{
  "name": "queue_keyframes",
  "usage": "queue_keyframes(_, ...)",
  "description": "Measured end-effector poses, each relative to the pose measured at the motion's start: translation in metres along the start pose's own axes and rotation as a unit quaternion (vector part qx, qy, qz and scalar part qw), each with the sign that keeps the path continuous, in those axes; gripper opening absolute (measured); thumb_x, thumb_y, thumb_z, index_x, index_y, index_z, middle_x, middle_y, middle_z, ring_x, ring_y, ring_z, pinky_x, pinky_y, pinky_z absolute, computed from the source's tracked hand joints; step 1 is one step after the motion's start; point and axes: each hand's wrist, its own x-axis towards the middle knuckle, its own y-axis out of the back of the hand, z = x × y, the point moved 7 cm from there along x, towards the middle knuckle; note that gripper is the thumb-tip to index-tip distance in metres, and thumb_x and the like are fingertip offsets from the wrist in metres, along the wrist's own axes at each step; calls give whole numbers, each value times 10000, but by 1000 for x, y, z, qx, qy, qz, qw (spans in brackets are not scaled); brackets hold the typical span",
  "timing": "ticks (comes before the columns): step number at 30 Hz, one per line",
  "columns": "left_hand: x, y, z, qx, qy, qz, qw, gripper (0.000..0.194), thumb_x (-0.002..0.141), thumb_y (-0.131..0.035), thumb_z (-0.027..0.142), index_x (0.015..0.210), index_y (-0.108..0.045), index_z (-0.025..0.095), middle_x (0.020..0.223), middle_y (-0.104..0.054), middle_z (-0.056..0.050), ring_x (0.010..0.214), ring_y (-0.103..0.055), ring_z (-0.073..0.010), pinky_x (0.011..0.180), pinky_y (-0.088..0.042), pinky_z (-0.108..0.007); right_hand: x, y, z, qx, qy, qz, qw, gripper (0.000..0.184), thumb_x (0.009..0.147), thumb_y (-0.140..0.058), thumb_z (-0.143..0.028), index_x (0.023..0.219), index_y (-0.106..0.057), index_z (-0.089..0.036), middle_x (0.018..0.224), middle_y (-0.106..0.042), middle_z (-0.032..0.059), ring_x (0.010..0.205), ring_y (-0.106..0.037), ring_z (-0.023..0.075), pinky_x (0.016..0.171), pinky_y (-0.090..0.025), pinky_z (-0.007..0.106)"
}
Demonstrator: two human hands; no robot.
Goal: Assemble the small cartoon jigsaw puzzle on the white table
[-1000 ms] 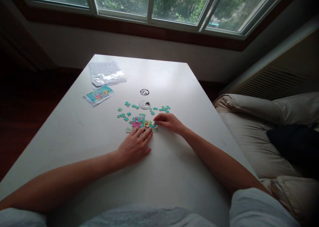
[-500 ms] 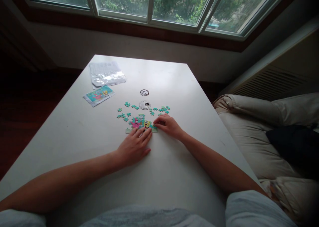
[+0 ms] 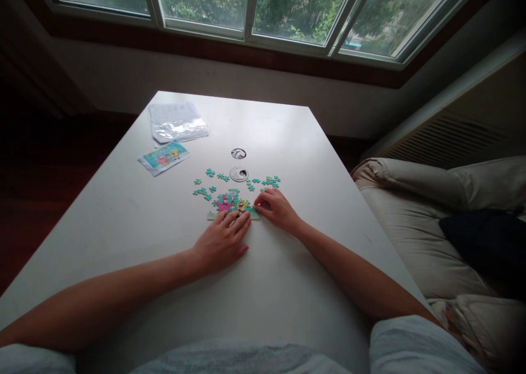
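A partly joined jigsaw puzzle [image 3: 232,199] with pink and yellow cartoon figures lies on the white table. My left hand [image 3: 222,241] rests flat, fingers stretched out, its fingertips over the puzzle's lower edge and hiding part of it. At the puzzle's right edge, my right hand [image 3: 278,209] pinches a small puzzle piece [image 3: 255,207] between thumb and forefinger; the fingers mostly cover it. Loose green puzzle pieces [image 3: 200,191] are scattered left of the puzzle, and more loose pieces [image 3: 271,181] lie just beyond my right hand.
Past the puzzle, a round grommet [image 3: 239,174] and a round hole [image 3: 238,154] are set in the white table [image 3: 287,138]. A picture card [image 3: 164,157] and a clear plastic bag with paper [image 3: 178,123] lie at the far left. A beige sofa [image 3: 411,209] stands at the right.
My right hand has shifted very slightly at the puzzle's right edge. My left hand stays flat in place, and the loose pieces look unmoved.
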Motion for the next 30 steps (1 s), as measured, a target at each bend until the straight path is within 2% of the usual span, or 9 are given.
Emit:
queue_keyframes(5,0,1,0,0,-5,7,1000,617,1030,-403,488,1524,-450,121,1624,-389,-134,1408,-415,-317,1184,-284,-477,-3,0,2,-22,-8,10,1000,84,902,-724,-266,861,-665,-222,849,-593,34,901,-509,216,860,-414,349)
queue_keyframes(12,0,0,0,1,-4,6,1000,616,1034,-390,484,1527,-445,118,1628,-381,-132,1408,-410,-319,1185,-276,-481,-2,1,5,-4,-6,20,1000,100,914,-691,-257,826,-659,-221,795,-613,23,845,-525,201,815,-420,335)
queue_keyframes(19,0,3,0,-9,-5,1,1000,620,1034,-392,480,1531,-441,113,1628,-382,-138,1411,-413,-312,1191,-277,-476,1,30,47,61,-94,142,984,150,927,-615,-334,857,-676,-216,790,-668,17,732,-571,175,728,-447,316)
queue_keyframes(24,-1,0,-1,-25,-1,8,1000,609,1043,-376,473,1538,-425,124,1634,-378,-119,1469,-368,-289,1225,-234,-448,1,41,65,77,-136,164,974,219,910,-602,-403,868,-696,-210,774,-677,17,712,-561,171,685,-440,306)
queue_keyframes(30,-4,-2,8,-38,-23,17,999,598,1040,-396,468,1533,-430,131,1654,-338,-117,1526,-294,-277,1271,-154,-465,1,43,74,92,-149,178,968,210,895,-607,-387,869,-706,-203,765,-678,12,684,-552,159,659,-421,297)
